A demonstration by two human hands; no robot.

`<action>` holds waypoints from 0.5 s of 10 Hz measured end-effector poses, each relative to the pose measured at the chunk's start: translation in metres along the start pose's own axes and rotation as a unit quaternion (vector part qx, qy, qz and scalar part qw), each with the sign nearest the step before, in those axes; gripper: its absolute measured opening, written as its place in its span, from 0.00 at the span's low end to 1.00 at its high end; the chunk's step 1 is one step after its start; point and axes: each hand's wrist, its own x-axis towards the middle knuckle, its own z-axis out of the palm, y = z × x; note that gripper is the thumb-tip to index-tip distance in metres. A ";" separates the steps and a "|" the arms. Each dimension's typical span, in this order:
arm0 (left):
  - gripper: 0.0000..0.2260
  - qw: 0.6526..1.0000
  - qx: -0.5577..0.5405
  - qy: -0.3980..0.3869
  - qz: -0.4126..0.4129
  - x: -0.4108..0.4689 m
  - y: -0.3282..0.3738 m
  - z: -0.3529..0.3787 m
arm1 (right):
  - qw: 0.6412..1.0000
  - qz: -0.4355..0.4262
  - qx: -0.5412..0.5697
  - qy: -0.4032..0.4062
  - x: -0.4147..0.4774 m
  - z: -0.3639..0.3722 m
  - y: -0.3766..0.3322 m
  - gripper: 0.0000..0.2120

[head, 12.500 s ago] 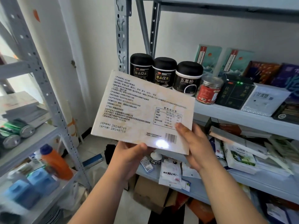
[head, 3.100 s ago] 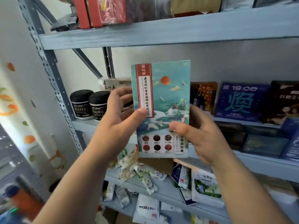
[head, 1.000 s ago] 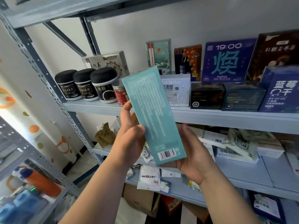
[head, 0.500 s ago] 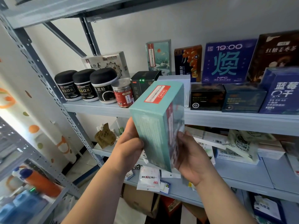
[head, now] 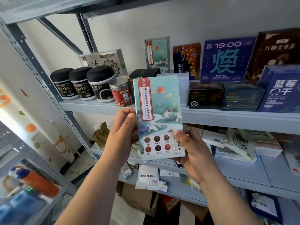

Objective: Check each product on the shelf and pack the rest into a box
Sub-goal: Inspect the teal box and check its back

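I had turned the teal box [head: 159, 117] so its front faced me, mid-frame, with my left hand [head: 121, 137] and right hand [head: 193, 153] both gripping its sides, so I think checking it was nearly done.

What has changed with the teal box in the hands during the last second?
The teal box was turned: its barcode back faced the camera, then a narrow side, now its picture front. The left hand and right hand kept hold of it. The black jars and the matching box on the shelf stayed put.
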 end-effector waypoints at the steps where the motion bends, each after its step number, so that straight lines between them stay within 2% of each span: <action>1: 0.10 0.999 0.020 -0.031 -0.028 0.003 -0.004 -0.001 | 1.000 -0.015 -0.015 0.008 0.000 0.005 -0.003 0.36; 2: 0.04 0.997 -0.029 0.005 -0.078 0.002 -0.002 0.003 | 1.000 -0.023 -0.008 0.012 -0.001 0.006 -0.007 0.26; 3: 0.03 0.996 -0.034 0.030 -0.074 0.002 -0.002 0.007 | 0.999 -0.028 -0.007 0.013 0.000 0.006 -0.010 0.12; 4: 0.08 0.998 -0.014 0.051 -0.032 0.006 -0.006 0.006 | 0.999 -0.031 -0.017 0.016 -0.001 0.010 -0.014 0.08; 5: 0.08 0.996 -0.039 0.055 -0.055 0.009 -0.009 0.003 | 0.999 -0.044 -0.026 0.010 0.000 0.008 -0.014 0.03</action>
